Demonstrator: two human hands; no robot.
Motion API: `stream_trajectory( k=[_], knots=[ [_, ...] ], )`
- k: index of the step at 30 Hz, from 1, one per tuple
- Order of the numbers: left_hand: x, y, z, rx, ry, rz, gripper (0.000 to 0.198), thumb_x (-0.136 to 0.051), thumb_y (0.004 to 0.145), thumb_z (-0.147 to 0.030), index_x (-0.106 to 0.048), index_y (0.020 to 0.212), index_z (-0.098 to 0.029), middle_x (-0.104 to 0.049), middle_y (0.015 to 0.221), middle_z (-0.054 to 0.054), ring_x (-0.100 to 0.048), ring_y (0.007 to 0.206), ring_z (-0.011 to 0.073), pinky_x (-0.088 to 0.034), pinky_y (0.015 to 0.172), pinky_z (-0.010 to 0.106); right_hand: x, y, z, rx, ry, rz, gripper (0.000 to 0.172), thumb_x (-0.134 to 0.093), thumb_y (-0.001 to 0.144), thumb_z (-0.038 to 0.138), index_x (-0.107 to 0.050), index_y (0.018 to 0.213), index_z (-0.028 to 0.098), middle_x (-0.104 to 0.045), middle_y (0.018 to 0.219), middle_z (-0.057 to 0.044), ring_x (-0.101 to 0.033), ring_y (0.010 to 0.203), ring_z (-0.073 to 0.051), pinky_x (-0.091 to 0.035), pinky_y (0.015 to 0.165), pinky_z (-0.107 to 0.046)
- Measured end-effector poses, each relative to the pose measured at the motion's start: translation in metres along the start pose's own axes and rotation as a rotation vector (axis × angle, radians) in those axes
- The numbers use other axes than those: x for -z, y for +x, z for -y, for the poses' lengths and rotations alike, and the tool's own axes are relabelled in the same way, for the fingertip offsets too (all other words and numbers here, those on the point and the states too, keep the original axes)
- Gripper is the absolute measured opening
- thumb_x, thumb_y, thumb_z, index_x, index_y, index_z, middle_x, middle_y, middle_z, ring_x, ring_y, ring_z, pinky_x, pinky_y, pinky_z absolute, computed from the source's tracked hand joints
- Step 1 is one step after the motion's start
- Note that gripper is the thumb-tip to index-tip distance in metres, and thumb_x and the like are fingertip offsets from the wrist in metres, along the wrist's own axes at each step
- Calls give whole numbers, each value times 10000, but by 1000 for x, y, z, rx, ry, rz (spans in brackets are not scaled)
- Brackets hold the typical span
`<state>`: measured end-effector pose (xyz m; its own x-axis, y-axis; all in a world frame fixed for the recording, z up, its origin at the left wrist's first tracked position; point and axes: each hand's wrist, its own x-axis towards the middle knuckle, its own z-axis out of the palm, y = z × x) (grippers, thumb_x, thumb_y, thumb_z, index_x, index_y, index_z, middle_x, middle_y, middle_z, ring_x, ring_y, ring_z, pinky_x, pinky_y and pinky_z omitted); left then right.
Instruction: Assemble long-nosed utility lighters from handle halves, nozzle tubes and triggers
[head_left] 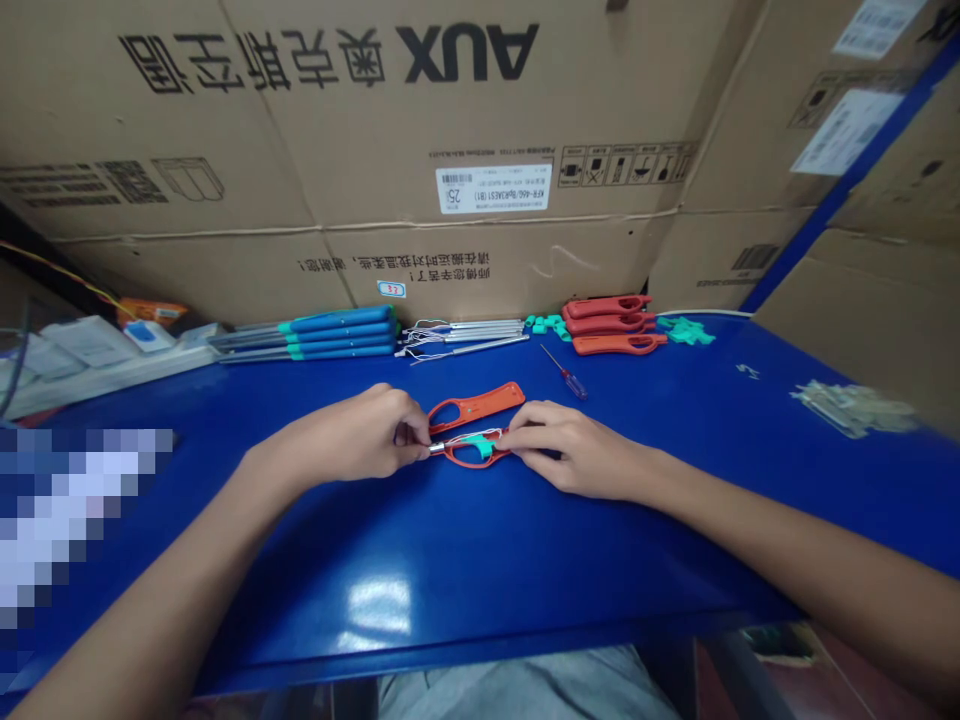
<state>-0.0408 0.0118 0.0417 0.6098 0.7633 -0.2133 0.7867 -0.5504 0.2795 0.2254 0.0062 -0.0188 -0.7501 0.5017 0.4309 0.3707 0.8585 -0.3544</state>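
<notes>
While left hand (360, 440) pinches the metal tube (433, 448) & right hand (577, 455) grips the orange handle half (457, 459) at middle of the bench (450, 570), thin wires (474, 436) prob. pop out if either grip slips.

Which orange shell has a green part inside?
The shell between left hand and right hand; the loose one behind it and three at the back show none.

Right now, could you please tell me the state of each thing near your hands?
Near orange shell: lying open, teal part and wires inside.
Far orange shell: lying loose, untouched.
Left hand: pinching the metal tube.
Right hand: gripping the near shell's end.
Screwdriver: lying free on the table.
Spare orange shells: piled at the back.
</notes>
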Motion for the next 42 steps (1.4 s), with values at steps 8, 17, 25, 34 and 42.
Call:
stream_trajectory(
  k=[8, 17, 25, 34, 42],
  knots=[
    [-1, 1, 3, -13, -17, 12, 198, -547, 841, -259, -737, 815, -210, -719, 725, 4, -630, 611, 131, -413, 554, 214, 0, 0, 0, -5, 5, 6, 248, -513, 932, 129, -707, 1081, 168, -681, 1010, -99, -634, 905, -181, -525, 809, -346],
    [2, 2, -6, 98, -5, 28, 130, -606, 818, -261, -721, 806, -202, -727, 755, -3, -651, 683, 139, -442, 608, 212, 1, 0, 1, -7, 2, 8, 249, -513, 931, 127, -711, 1077, 169, -686, 1006, -93, -634, 900, -180, -525, 811, -346],
    [0, 1, 0, 77, -17, 37, 162, -579, 834, -287, -718, 801, -212, -720, 750, -3, -645, 675, 142, -432, 597, 222, 0, 1, 1, -8, 7, 11, 248, -517, 929, 124, -714, 1078, 154, -683, 1006, -101, -633, 906, -186, -523, 810, -348],
    [-6, 2, -4, -19, 48, -74, 154, -608, 753, -284, -676, 877, -224, -667, 781, -12, -593, 685, 152, -428, 630, 255, 0, 1, 1, -2, 6, -5, 243, -526, 923, 121, -715, 1073, 152, -683, 1003, -103, -636, 899, -188, -527, 809, -347],
    [-36, 21, -18, -184, -42, -366, 266, -589, 841, -418, -632, 958, -183, -638, 912, 49, -577, 861, 201, -452, 748, 309, -1, 1, 1, 15, 26, -80, 202, -522, 914, 118, -679, 1041, 132, -688, 950, -99, -640, 878, -186, -540, 828, -348]
  ],
)
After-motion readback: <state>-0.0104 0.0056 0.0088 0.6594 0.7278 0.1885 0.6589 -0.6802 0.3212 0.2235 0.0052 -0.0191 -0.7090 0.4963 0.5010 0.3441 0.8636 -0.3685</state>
